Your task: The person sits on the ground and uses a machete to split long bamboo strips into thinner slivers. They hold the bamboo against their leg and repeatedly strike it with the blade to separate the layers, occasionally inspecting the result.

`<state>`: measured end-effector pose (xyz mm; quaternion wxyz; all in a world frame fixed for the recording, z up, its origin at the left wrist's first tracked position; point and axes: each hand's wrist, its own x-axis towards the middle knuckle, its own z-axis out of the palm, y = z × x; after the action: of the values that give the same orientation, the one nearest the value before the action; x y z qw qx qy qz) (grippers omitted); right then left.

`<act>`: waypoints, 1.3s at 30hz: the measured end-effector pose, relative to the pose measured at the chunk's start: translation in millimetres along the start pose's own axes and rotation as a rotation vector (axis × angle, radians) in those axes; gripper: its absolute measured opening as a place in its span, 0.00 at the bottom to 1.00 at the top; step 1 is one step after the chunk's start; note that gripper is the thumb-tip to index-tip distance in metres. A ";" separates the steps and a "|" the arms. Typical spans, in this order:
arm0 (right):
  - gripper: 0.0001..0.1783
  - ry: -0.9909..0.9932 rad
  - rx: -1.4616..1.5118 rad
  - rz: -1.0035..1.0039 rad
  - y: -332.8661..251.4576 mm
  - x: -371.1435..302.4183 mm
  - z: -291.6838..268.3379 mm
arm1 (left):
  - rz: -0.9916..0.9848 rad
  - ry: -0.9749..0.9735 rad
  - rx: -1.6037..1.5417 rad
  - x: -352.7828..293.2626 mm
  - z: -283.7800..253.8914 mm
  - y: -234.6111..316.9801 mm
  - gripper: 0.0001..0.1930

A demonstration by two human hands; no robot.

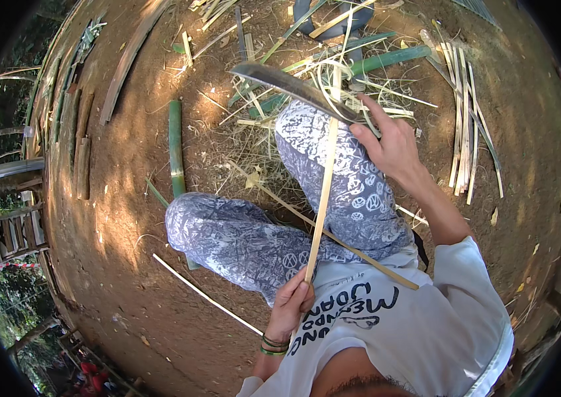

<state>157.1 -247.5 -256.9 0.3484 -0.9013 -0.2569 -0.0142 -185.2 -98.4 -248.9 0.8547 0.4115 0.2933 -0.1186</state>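
The left hand [293,296] is closed around the lower part of a long pale strip [323,202], low beside the shirt, with bracelets [274,345] at its wrist. From there the strip slants up across the lap to the right knee, where it meets a large knife [280,81]; whether it runs over or under the blade is unclear. The knife's dark, curved blade points to the upper left above that knee. The right hand [393,142] is at the root of the blade, thumb and index finger spread there; its other fingers and the handle are hidden, so I cannot tell how firmly it grips. Another, browner strip [360,258] lies aslant over the lap of the patterned trousers [227,231]. Past the knees, loose curls and shavings [260,149] litter the dirt ground [128,291], with a green bamboo piece [389,59] among them. A green bamboo length [176,145] lies near the left knee, and a bundle of split strips [460,126] lies off to the right.
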 end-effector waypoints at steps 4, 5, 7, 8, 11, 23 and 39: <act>0.36 0.086 0.159 -0.034 -0.4 6.1 -9.0 | 0.032 0.013 -0.002 -0.1 -9.7 -5.3 0.22; 0.37 0.063 0.169 -0.046 -2.6 0.6 -11.5 | 0.037 0.005 -0.005 6.7 -8.3 -2.0 0.22; 0.38 0.019 0.193 -0.087 -15.3 -4.7 -17.2 | 0.063 -0.013 -0.005 28.9 4.9 18.3 0.21; 0.40 -0.027 0.191 -0.103 -17.5 -10.7 -14.2 | 0.121 -0.054 0.016 42.8 14.7 32.6 0.18; 0.44 -0.141 0.096 -0.147 -23.2 -27.5 -5.9 | 0.268 -0.041 -0.021 87.7 43.1 63.1 0.14; 0.55 -0.205 -0.127 -0.331 -47.5 -30.5 -11.4 | 0.298 0.014 0.174 133.2 64.0 93.2 0.10; 0.56 -0.199 -0.133 -0.302 -44.7 -28.2 -7.7 | 0.255 -0.022 0.257 125.2 62.3 92.9 0.14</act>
<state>112.7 -237.3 -229.1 0.2551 -0.8705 -0.4209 0.0060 -18.7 -83.0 -234.5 0.8065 0.5497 0.2117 -0.0504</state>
